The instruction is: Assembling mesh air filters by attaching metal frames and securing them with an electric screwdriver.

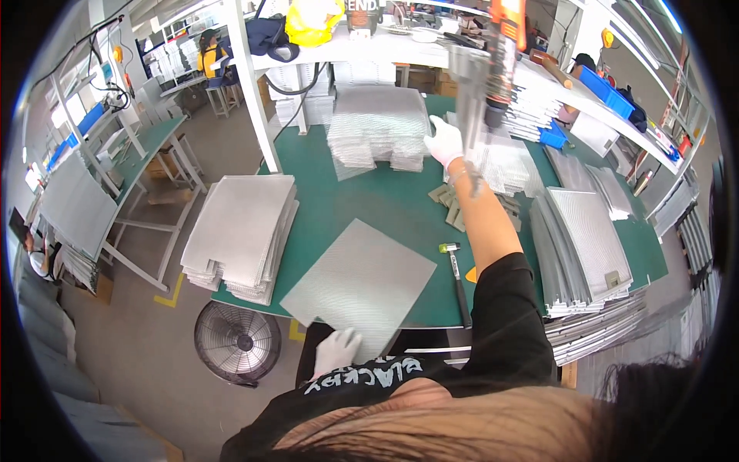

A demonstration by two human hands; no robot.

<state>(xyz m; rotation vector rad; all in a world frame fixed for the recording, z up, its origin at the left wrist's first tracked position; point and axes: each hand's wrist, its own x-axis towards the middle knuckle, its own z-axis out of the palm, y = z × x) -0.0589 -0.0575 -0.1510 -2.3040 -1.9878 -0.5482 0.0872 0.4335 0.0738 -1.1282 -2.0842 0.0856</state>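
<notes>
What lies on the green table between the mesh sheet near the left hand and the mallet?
Nothing: in the head view, the table is bare between the mesh sheet and the mallet.

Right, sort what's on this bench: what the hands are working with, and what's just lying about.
In hand:
- left hand on the near edge of the flat mesh sheet
- right hand reaching to the far mesh stack

Lying about:
- mallet on the green table
- small metal pieces
- mesh stack at the table's left edge
- floor fan
</notes>
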